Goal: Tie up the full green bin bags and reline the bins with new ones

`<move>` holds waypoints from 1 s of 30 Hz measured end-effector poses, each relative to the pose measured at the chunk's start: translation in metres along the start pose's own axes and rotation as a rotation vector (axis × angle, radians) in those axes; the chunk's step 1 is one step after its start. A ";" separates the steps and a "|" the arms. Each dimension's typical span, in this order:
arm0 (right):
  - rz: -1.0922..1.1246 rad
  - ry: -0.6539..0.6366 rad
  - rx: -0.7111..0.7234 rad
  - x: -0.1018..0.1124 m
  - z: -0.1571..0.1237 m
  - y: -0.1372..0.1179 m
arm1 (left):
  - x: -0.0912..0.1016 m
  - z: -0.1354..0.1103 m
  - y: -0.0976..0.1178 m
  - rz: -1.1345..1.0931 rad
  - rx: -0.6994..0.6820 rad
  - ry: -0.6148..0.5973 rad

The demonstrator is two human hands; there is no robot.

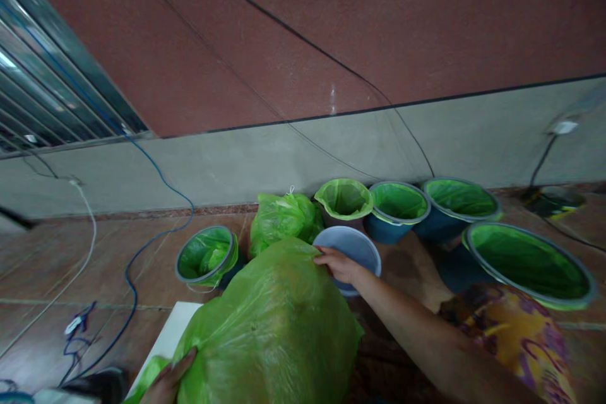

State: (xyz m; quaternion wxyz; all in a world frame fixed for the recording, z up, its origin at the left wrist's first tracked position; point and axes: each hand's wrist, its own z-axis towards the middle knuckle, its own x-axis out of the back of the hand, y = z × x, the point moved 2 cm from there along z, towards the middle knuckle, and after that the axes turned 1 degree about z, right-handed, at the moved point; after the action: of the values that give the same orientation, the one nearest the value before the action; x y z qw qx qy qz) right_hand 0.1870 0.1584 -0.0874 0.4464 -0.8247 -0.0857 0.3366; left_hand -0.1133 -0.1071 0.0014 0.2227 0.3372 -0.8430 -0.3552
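Note:
A big full green plastic bag [272, 328] fills the lower middle of the view. My right hand [339, 264] reaches across and rests on its far top edge, fingers curled on the plastic, just in front of an unlined blue-grey bin [356, 244]. My left hand [166, 380] grips the bag's near lower corner at the bottom edge of the view, mostly hidden behind the plastic. A smaller tied green bag [283, 218] lies behind the big one.
Bins lined with green bags stand along the wall: one at left [207, 254], a small one [344, 200], two blue ones [398, 207] [458, 201], and a large one at right [528, 260]. Blue cable [142, 246] and white cable [88, 237] trail over the tiled floor. A white board [168, 334] lies beneath the bag.

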 end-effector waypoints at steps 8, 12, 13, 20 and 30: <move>-0.054 0.047 0.356 0.011 -0.048 -0.116 | -0.036 0.014 0.049 -0.135 -0.267 0.033; -0.224 0.030 0.443 0.015 -0.086 -0.164 | -0.072 -0.002 0.090 -0.208 -0.501 -0.090; -0.274 0.040 0.459 0.018 -0.093 -0.172 | -0.080 -0.007 0.100 -0.188 -0.539 -0.153; -0.958 0.381 0.617 0.047 -0.128 -0.201 | -0.110 -0.029 0.153 0.330 -0.804 -0.080; -1.193 0.619 0.903 0.050 -0.166 -0.200 | -0.112 -0.037 0.149 0.449 -1.325 0.103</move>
State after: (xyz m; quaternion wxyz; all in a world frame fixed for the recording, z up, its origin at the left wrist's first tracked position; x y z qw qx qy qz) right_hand 0.3619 0.1849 0.1094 0.8443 -0.4360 -0.2395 -0.1994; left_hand -0.0757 0.0351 0.1218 0.4887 -0.0354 -0.4866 -0.7233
